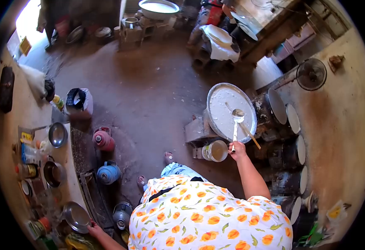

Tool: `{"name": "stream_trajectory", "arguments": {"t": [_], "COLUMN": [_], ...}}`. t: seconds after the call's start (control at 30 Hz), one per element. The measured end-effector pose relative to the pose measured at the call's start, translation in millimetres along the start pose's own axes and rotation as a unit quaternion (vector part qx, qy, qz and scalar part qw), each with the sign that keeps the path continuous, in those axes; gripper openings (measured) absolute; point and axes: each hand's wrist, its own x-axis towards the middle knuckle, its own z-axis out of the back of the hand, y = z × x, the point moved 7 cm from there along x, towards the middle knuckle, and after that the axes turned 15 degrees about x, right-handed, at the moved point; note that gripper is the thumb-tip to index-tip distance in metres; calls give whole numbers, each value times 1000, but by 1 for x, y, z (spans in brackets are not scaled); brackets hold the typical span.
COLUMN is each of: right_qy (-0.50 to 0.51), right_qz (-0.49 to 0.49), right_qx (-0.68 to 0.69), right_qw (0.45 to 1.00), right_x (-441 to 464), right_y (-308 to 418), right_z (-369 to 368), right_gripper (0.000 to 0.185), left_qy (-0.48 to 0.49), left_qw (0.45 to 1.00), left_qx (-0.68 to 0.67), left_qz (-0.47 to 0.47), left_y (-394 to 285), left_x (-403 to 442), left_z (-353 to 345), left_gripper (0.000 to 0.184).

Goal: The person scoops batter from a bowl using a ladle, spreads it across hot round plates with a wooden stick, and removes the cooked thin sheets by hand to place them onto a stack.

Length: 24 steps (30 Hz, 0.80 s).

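Fingers of my right hand [237, 149] are wrapped round the handle of a ladle [238, 115]. The ladle's bowl is over a wide basin [220, 100] of white batter-like stuff, where a wooden stick [250, 136] also rests across the rim. Just below the basin stands a white bucket [215, 151]. At the lower left, my left hand [94, 228] grips the edge of a round metal bowl [77, 217] above the cluttered counter.
Red [103, 139] and blue [108, 172] flasks stand beside the left counter [72, 179]. Several dark pots line the right wall, with a wire basket [311, 74] above. At the top, another person's arm [228, 10] is near a cloth-covered basin [218, 35].
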Motion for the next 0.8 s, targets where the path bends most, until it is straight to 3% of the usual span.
{"name": "stream_trajectory", "arguments": {"t": [0.07, 0.17, 0.3, 0.43, 0.5, 0.63, 0.67, 0.73, 0.8], "right_qy": [-14, -33, -30, -4, 0, -4, -1, 21, 46], "right_qz": [-2, -11, -45, -111, -156, -233, -236, -119, 14], "right_qx": [21, 29, 9, -56, -105, -301, -297, -618, -620], "right_qw": [1000, 999, 999, 992, 982, 925, 925, 777, 783], "right_x": [-2, 12, 48, 81, 91, 111, 119, 135, 156], "right_y": [5, 7, -2, -21, -28, -23, -16, 22, 52], "right_z": [11, 27, 59, 97, 118, 158, 157, 145, 102], "right_gripper": [5, 3, 3, 8, 11, 21, 21, 20, 27], "left_qy": [-30, 24, -3, 68, 161, 248, 269, 306, 359], "left_qw": [1000, 998, 996, 984, 969, 940, 936, 927, 901], "left_qx": [3, 56, 80, 155, 173, 221, 218, 210, 241], "left_qz": [-4, -32, -41, -55, -67, -71, -70, -54, -39], "left_y": [-7, -13, -12, 6, 15, 41, 49, 69, 87], "left_x": [-25, -47, -109, -150, -207, -294, -317, -360, -391], "left_z": [-9, -33, -89, -161, -229, -344, -374, -438, -490], "left_gripper": [25, 25, 24, 27, 28, 27, 27, 28, 34]}}
